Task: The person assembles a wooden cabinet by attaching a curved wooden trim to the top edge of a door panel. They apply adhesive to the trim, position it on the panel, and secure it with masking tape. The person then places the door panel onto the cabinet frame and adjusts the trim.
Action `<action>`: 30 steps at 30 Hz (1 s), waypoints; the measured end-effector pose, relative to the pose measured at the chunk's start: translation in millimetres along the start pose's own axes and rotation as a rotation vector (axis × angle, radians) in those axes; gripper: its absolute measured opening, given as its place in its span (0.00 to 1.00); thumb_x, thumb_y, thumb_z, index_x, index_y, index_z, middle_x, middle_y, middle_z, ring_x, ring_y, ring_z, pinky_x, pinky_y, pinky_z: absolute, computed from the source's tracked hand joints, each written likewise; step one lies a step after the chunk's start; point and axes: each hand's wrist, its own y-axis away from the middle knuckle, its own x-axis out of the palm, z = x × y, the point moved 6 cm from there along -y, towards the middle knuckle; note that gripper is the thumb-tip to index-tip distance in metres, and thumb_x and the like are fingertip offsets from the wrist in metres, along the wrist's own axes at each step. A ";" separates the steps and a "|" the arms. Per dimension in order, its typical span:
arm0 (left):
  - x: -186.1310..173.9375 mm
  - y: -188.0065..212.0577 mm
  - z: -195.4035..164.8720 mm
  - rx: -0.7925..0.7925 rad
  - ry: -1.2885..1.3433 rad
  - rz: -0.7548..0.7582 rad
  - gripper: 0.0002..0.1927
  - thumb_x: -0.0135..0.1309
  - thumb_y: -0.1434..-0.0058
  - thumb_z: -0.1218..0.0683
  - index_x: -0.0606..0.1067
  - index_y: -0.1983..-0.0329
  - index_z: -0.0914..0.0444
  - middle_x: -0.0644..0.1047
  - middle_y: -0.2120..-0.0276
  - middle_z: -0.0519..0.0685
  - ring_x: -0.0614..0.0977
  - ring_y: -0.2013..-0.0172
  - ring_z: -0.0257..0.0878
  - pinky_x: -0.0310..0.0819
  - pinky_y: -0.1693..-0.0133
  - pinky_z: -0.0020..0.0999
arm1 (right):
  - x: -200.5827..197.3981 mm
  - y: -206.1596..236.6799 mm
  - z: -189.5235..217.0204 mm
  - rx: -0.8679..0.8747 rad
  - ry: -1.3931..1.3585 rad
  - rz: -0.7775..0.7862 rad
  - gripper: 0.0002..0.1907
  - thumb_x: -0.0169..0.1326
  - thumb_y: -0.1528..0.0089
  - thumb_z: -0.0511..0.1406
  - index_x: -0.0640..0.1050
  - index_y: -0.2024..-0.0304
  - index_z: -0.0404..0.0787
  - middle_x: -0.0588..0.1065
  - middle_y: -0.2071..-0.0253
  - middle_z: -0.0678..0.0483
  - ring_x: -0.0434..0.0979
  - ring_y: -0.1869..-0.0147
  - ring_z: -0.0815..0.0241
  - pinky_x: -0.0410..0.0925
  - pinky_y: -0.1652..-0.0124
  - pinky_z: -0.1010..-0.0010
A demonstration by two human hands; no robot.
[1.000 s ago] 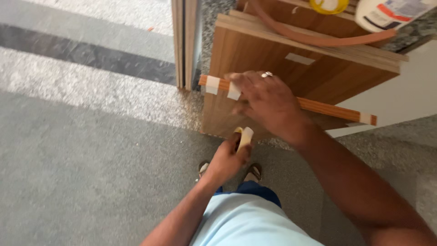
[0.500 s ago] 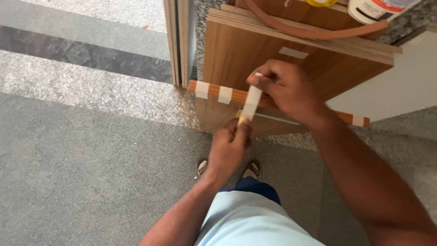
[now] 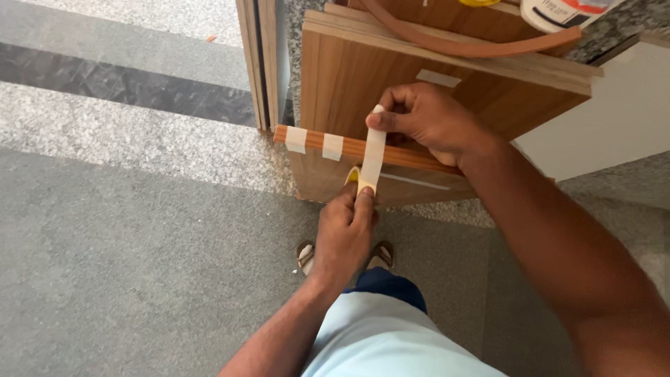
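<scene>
Two strips already on: two pale pieces of masking tape [image 3: 314,143] are wrapped across the orange-brown edge band [image 3: 349,146], near its left end, left of both hands.
Landmark: the edge band runs along the lower edge of the upright wood-grain panel [image 3: 342,84]; every place below is given against it.
Left hand: the left hand [image 3: 345,234] sits just below the band, fingers closed narrow around a small roll of masking tape [image 3: 354,178], of which only a yellowish rim shows.
Tape strip: a fresh length of tape [image 3: 372,150] runs taut from the roll up across the band, right of the two fixed pieces.
Right hand: the right hand [image 3: 429,119] is just above the band, thumb and forefinger pinched on the strip's free end, the other fingers resting against the panel.
Doing it well: judging from this, the strip wants to stay square to the band and tight, pressed first onto the panel face above, then smoothed down over the band so no slack lifts it.
Spacing: matching the gap between the two fixed pieces would likely keep the hold even.
Risk: a skewed pull could shift the band off the panel edge.
Around: more panels lean behind, above the band; sandalled feet [image 3: 307,255] stand below it on grey stone floor [image 3: 139,265].
</scene>
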 end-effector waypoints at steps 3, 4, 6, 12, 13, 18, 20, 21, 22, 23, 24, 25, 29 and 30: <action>-2.0 -10.3 2.7 -0.067 -0.019 0.021 0.20 0.44 0.27 0.47 0.76 0.68 0.65 0.72 0.84 0.45 0.72 0.82 0.31 0.66 0.78 0.30 | -0.4 -9.9 -10.2 0.123 0.013 0.069 0.15 0.64 0.40 0.44 0.77 0.67 0.41 0.77 0.69 0.57 0.75 0.64 0.65 0.70 0.62 0.71; -2.3 -15.7 6.7 -0.121 -0.030 0.025 0.21 0.44 0.27 0.46 0.76 0.69 0.65 0.72 0.84 0.46 0.72 0.83 0.32 0.66 0.78 0.30 | 1.4 -11.6 -18.1 0.219 0.057 0.115 0.15 0.63 0.40 0.45 0.77 0.66 0.41 0.77 0.67 0.56 0.75 0.62 0.64 0.69 0.61 0.69; -3.3 -24.0 12.9 -0.166 -0.003 0.034 0.23 0.44 0.28 0.44 0.75 0.69 0.65 0.72 0.85 0.45 0.72 0.84 0.32 0.64 0.80 0.30 | 6.2 -13.6 -33.7 0.393 0.135 0.210 0.16 0.60 0.39 0.48 0.78 0.65 0.42 0.78 0.65 0.54 0.74 0.59 0.61 0.68 0.58 0.65; 0.3 -32.5 28.9 -0.209 0.140 0.060 0.25 0.46 0.29 0.41 0.74 0.67 0.66 0.69 0.84 0.43 0.68 0.84 0.31 0.61 0.82 0.27 | 22.2 -23.4 -42.0 0.395 0.338 0.352 0.21 0.50 0.38 0.52 0.75 0.44 0.61 0.75 0.40 0.64 0.69 0.34 0.65 0.61 0.38 0.63; 0.1 -33.2 29.8 -0.213 0.131 0.068 0.24 0.46 0.30 0.40 0.75 0.67 0.66 0.69 0.84 0.43 0.69 0.84 0.31 0.61 0.82 0.27 | 22.4 -25.0 -38.3 0.376 0.399 0.328 0.21 0.52 0.38 0.50 0.76 0.43 0.59 0.75 0.40 0.61 0.71 0.34 0.63 0.62 0.38 0.61; -0.6 -35.9 28.6 -0.231 0.165 0.104 0.25 0.47 0.29 0.40 0.75 0.66 0.67 0.68 0.85 0.44 0.68 0.84 0.31 0.60 0.83 0.27 | 6.3 1.4 6.3 0.124 0.386 -0.024 0.23 0.48 0.31 0.51 0.83 0.49 0.44 0.85 0.51 0.51 0.86 0.48 0.59 0.77 0.47 0.65; -1.2 -37.4 27.2 -0.227 0.171 0.108 0.25 0.47 0.29 0.40 0.75 0.66 0.67 0.69 0.84 0.44 0.68 0.84 0.31 0.60 0.83 0.26 | 17.8 25.6 20.7 -0.029 0.653 0.006 0.22 0.51 0.34 0.51 0.83 0.50 0.45 0.84 0.56 0.52 0.86 0.56 0.60 0.76 0.55 0.66; -1.6 -38.0 27.1 -0.226 0.177 0.096 0.24 0.47 0.30 0.41 0.75 0.66 0.67 0.70 0.83 0.44 0.69 0.84 0.31 0.60 0.83 0.26 | 24.4 37.7 26.4 -0.109 0.784 0.009 0.22 0.52 0.35 0.51 0.83 0.50 0.45 0.84 0.59 0.53 0.86 0.59 0.60 0.76 0.58 0.66; -1.9 -38.7 26.7 -0.221 0.189 0.099 0.23 0.48 0.31 0.42 0.75 0.65 0.67 0.71 0.82 0.43 0.69 0.83 0.31 0.60 0.83 0.27 | 28.6 47.1 30.2 -0.151 0.808 -0.043 0.22 0.53 0.35 0.51 0.83 0.51 0.44 0.84 0.60 0.52 0.86 0.60 0.58 0.75 0.59 0.65; -0.6 -38.8 26.9 -0.218 0.210 0.107 0.22 0.48 0.31 0.42 0.75 0.64 0.66 0.72 0.81 0.43 0.70 0.83 0.30 0.60 0.84 0.27 | 33.6 55.1 32.3 -0.186 0.840 -0.094 0.21 0.55 0.36 0.51 0.83 0.53 0.43 0.83 0.60 0.51 0.85 0.61 0.56 0.75 0.60 0.64; 0.5 -39.6 27.1 -0.218 0.204 0.114 0.23 0.48 0.31 0.42 0.75 0.65 0.67 0.71 0.82 0.43 0.69 0.83 0.31 0.60 0.84 0.27 | 36.7 61.0 35.0 -0.222 0.873 -0.144 0.21 0.56 0.36 0.51 0.83 0.54 0.42 0.83 0.61 0.49 0.84 0.62 0.54 0.74 0.61 0.62; -0.5 -39.8 27.9 -0.220 0.191 0.114 0.24 0.47 0.30 0.41 0.75 0.65 0.67 0.70 0.82 0.44 0.69 0.84 0.31 0.60 0.84 0.27 | 39.0 63.2 36.3 -0.232 0.920 -0.184 0.22 0.56 0.36 0.51 0.82 0.54 0.41 0.82 0.62 0.49 0.83 0.61 0.53 0.74 0.62 0.61; -0.4 -42.3 31.6 -0.255 0.206 0.123 0.24 0.47 0.29 0.42 0.75 0.65 0.68 0.69 0.82 0.47 0.68 0.84 0.32 0.59 0.83 0.28 | 47.1 61.6 37.4 -0.241 1.002 -0.264 0.22 0.59 0.38 0.51 0.79 0.57 0.39 0.81 0.66 0.50 0.83 0.62 0.52 0.73 0.63 0.59; -0.1 -42.8 31.7 -0.255 0.207 0.134 0.24 0.47 0.29 0.42 0.75 0.64 0.68 0.70 0.82 0.47 0.69 0.84 0.32 0.60 0.82 0.28 | 47.5 59.6 37.6 -0.235 1.003 -0.276 0.22 0.59 0.39 0.51 0.78 0.58 0.40 0.80 0.67 0.51 0.83 0.63 0.52 0.73 0.63 0.58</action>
